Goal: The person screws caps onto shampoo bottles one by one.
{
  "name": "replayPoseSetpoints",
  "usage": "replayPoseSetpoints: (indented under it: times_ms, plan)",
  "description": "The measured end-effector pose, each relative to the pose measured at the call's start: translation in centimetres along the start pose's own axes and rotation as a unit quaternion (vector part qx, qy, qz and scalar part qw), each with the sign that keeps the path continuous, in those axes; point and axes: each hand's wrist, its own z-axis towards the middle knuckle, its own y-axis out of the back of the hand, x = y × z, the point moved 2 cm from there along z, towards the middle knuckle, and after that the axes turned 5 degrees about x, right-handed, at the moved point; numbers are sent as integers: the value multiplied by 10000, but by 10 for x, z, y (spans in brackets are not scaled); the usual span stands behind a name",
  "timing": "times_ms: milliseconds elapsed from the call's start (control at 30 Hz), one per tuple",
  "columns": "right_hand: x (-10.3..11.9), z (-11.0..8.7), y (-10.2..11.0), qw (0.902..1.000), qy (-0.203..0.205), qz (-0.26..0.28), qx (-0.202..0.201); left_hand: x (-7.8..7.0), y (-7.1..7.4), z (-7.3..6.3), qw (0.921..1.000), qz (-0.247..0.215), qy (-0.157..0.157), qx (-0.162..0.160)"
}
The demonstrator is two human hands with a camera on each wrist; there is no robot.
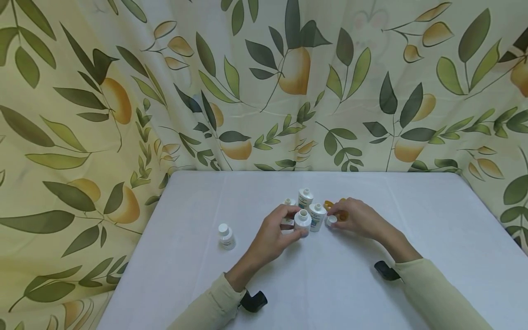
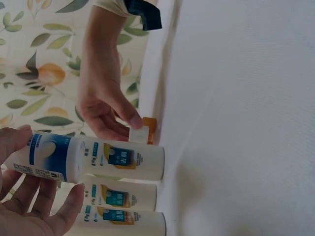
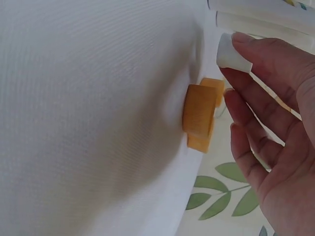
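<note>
My left hand (image 1: 270, 231) grips a white bottle (image 1: 303, 221) with a blue label (image 2: 49, 153), its neck uncapped and facing up. Between thumb and index finger, my right hand (image 1: 360, 219) pinches a small white cap (image 3: 233, 55), just right of the bottles. Behind the held bottle stand three white bottles (image 1: 317, 217) with blue-and-yellow labels; one of them is partly covered by my left fingers. Their necks are uncapped too. Several orange caps (image 3: 199, 110) sit on the table beneath and behind my right fingers, partly hidden in the head view.
A white bottle (image 1: 226, 237) with its white cap on stands apart at the left. Everything rests on a table (image 1: 350, 293) under a white cloth. A leaf-and-fruit patterned curtain (image 1: 264, 91) hangs behind the table and along its left side.
</note>
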Motion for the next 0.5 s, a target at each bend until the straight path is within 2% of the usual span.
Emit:
replayPoseSetpoints:
  times_ms: [233,500]
  plan:
    - [3,-4,4,9995,101,278,-78,-6,6,1,9999,-138,53,-83]
    - [6,-5,8,9973,108,645,-331,-4,11,4,9990,-407,55,-160]
